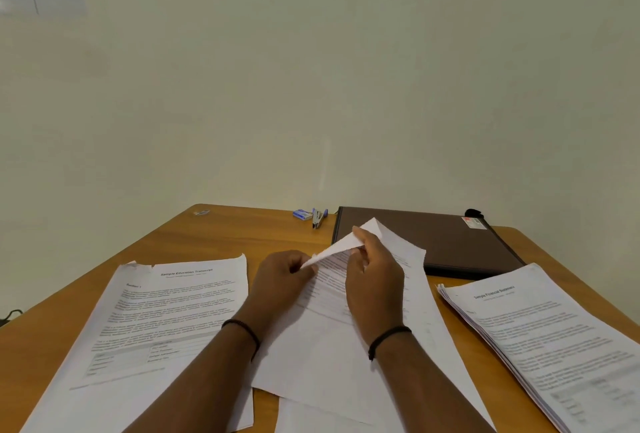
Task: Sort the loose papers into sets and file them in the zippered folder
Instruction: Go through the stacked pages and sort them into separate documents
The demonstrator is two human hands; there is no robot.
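left hand grip + right hand grip: pinching curled thin white sheet | folder: flat brown leatherette

On the table three lots of paper are lying side by side: a transcript stack to the left, a middle pile in front of the person, and a statement stack to the right. Both hands are sitting over the middle pile, the left hand just left of the right hand. Behind the middle pile the folder is lying flat. Left of the folder, at the far edge, a stapler is resting just beside a staple box.
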